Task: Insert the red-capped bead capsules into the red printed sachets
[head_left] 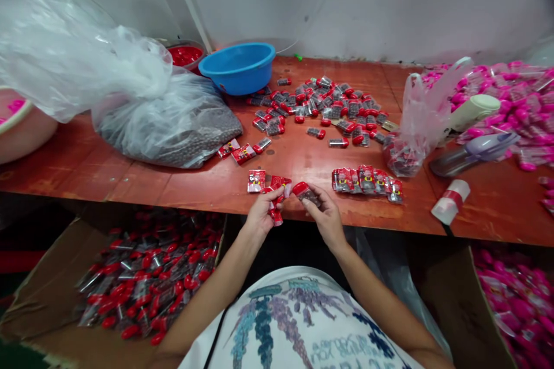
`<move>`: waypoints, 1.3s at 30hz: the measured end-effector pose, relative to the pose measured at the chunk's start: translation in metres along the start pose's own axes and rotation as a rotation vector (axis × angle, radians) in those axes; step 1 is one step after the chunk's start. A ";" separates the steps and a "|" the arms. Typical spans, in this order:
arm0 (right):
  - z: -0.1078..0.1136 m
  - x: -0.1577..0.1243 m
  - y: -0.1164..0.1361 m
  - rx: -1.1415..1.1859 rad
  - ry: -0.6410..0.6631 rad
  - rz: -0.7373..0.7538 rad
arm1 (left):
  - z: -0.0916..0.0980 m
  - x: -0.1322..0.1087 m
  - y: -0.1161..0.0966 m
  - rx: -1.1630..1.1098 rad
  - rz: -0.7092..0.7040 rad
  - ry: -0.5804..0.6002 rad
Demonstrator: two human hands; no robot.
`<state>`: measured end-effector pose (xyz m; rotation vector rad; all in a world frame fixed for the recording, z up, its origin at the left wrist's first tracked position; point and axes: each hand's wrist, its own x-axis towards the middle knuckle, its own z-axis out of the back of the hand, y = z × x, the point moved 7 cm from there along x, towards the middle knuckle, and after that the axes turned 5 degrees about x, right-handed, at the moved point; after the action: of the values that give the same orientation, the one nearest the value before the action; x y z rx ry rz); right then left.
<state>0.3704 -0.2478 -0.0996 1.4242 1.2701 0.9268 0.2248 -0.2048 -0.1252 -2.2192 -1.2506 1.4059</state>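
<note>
Near the table's front edge, my left hand is closed on several red printed labels, which fan out between its fingers. Close beside it, my right hand grips a small clear container with a red cap, its dark contents showing through. The capped end points toward the labels, with a narrow gap between. A red label packet lies on the table just beyond my left hand. To the right sits a row of overlapping red label packets. Further back spreads a pile of red-capped containers.
A clear bag of dark beads and a blue basin stand at the back left. Rightward are a small plastic bag, a clear bottle, a white roll and pink items. A cardboard box sits below left.
</note>
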 end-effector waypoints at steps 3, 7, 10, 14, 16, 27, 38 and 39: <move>0.001 -0.002 0.001 -0.010 -0.026 0.029 | -0.001 -0.001 0.000 0.035 -0.062 -0.024; 0.003 -0.005 0.005 0.001 -0.058 0.104 | -0.001 -0.005 -0.001 0.077 -0.129 -0.084; 0.001 -0.008 0.009 -0.024 -0.061 0.128 | -0.002 -0.007 -0.002 0.082 -0.160 -0.107; 0.000 -0.010 0.011 -0.025 -0.060 0.130 | -0.004 -0.010 -0.002 0.078 -0.167 -0.133; 0.001 -0.010 0.012 -0.019 -0.076 0.130 | -0.005 -0.011 -0.001 0.075 -0.164 -0.135; 0.001 -0.006 0.012 -0.014 -0.095 0.122 | -0.013 -0.016 0.002 0.089 -0.172 -0.118; 0.007 -0.010 0.007 0.117 -0.157 0.055 | -0.007 -0.020 -0.007 0.185 -0.243 -0.138; 0.007 -0.008 0.005 0.158 -0.146 0.028 | -0.008 -0.020 -0.007 0.196 -0.243 -0.132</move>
<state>0.3767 -0.2564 -0.0956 1.6067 1.2382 0.7390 0.2239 -0.2138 -0.1044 -1.8055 -1.3101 1.5244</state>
